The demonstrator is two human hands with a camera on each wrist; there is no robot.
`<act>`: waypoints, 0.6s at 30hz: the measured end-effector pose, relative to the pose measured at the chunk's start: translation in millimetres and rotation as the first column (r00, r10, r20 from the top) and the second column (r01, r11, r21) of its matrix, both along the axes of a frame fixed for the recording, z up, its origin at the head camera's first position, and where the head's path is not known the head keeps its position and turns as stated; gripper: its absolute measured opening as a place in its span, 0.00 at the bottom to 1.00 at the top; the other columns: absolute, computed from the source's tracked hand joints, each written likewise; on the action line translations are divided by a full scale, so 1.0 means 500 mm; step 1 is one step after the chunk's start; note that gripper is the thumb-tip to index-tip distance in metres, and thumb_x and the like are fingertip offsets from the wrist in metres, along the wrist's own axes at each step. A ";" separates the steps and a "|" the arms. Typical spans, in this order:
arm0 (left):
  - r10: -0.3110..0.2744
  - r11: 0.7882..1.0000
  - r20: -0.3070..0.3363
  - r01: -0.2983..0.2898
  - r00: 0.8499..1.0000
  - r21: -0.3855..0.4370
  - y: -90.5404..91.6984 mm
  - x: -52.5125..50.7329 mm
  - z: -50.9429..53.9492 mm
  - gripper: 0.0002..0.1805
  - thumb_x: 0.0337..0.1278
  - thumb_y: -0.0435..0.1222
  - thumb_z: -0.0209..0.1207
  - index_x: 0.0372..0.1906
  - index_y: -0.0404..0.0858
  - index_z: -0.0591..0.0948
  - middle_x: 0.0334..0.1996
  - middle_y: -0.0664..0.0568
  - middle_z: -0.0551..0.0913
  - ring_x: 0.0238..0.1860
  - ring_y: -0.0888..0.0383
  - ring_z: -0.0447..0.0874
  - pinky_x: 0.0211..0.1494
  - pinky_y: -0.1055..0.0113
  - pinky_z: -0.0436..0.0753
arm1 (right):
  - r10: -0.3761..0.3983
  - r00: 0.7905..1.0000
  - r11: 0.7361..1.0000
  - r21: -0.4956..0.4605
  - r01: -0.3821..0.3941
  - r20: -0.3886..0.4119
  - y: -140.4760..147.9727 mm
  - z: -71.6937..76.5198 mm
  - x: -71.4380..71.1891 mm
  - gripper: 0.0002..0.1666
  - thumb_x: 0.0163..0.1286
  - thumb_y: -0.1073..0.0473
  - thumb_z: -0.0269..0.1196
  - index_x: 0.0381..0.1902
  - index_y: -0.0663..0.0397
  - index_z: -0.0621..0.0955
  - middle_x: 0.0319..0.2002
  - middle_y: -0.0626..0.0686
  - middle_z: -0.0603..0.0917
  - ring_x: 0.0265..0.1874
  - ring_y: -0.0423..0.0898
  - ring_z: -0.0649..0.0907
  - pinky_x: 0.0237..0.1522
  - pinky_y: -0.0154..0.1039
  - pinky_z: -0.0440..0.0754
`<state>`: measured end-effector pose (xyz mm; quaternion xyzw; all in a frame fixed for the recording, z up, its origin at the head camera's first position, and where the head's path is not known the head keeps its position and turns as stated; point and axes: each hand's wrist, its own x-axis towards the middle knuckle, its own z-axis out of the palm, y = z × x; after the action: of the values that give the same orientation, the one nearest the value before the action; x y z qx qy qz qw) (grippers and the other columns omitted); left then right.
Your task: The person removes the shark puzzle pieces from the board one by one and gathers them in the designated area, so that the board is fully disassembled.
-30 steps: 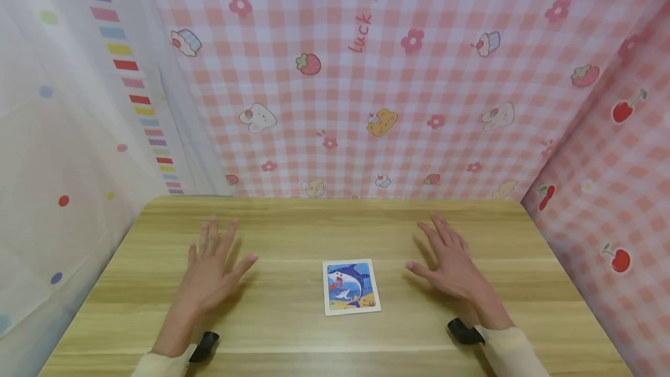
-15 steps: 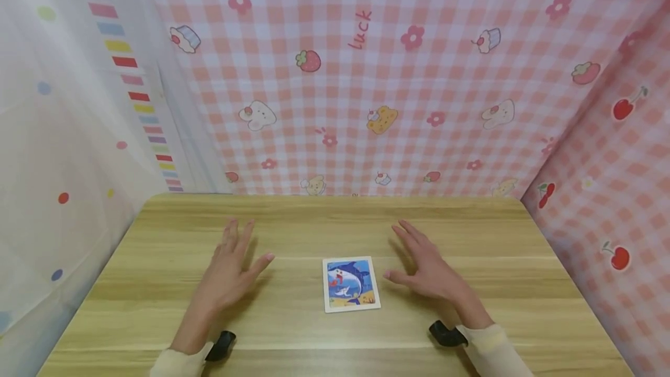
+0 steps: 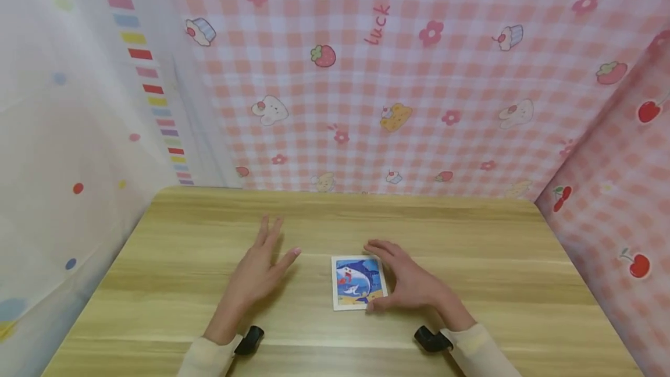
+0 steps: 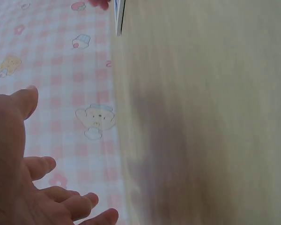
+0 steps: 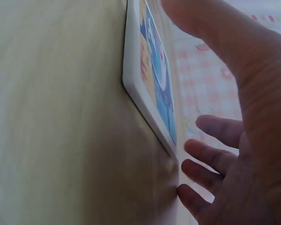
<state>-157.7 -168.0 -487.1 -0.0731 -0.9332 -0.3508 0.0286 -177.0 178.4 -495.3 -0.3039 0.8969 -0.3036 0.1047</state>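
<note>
A flat square picture piece (image 3: 359, 284) with a white border and a blue shark picture lies on the wooden table. My right hand (image 3: 410, 284) is at its right side, thumb by the near right corner and fingers by the far right corner; whether they touch it I cannot tell. In the right wrist view the piece (image 5: 154, 70) lies beside the spread thumb and fingers of my right hand (image 5: 253, 140). Left of the piece, my left hand (image 3: 256, 275) hovers with fingers extended, holding nothing. The left wrist view shows my left hand (image 4: 18, 173) away from the piece (image 4: 119, 16).
The wooden table (image 3: 173, 284) meets a pink checked cloth (image 3: 345, 86) at its back edge. A white dotted curtain (image 3: 47, 150) hangs on the left, and a cherry-print cloth (image 3: 617, 208) on the right. Black bands sit at both wrists.
Both hands have moved inward, the right one reaching the picture piece's right side and the left one coming closer from the left. The head view has shifted slightly.
</note>
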 end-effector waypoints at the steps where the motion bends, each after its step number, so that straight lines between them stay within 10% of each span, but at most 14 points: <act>1: 0.001 1.000 -0.001 -0.001 1.000 0.005 0.005 -0.001 -0.001 0.47 0.69 0.66 0.50 0.84 0.52 0.48 0.83 0.36 0.40 0.71 0.27 0.67 0.69 0.31 0.69 | 0.007 1.000 1.000 0.005 -0.007 0.007 -0.003 -0.001 0.000 0.71 0.42 0.29 0.81 0.79 0.46 0.64 0.79 0.52 0.61 0.77 0.55 0.60 0.73 0.63 0.66; 9: -0.004 0.999 -0.035 0.005 0.999 0.054 0.030 -0.006 -0.009 0.42 0.72 0.58 0.55 0.82 0.45 0.56 0.81 0.38 0.55 0.79 0.37 0.59 0.76 0.37 0.64 | -0.007 1.000 0.999 0.041 0.007 0.003 -0.023 -0.011 -0.004 0.69 0.38 0.34 0.84 0.76 0.47 0.68 0.71 0.48 0.65 0.70 0.49 0.62 0.70 0.59 0.70; 18: -0.052 0.979 -0.024 0.056 0.998 0.197 0.096 -0.024 -0.017 0.28 0.68 0.45 0.64 0.68 0.39 0.76 0.59 0.41 0.84 0.58 0.46 0.85 0.58 0.49 0.84 | -0.062 0.998 0.997 0.051 0.063 -0.025 -0.023 -0.007 -0.023 0.66 0.38 0.35 0.84 0.74 0.51 0.71 0.69 0.49 0.67 0.67 0.49 0.64 0.69 0.58 0.72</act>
<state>-169.9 -120.0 -495.8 -0.0986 -0.8911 -0.4416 0.0347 -188.5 166.7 -499.0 -0.2766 0.9147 -0.2796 0.0924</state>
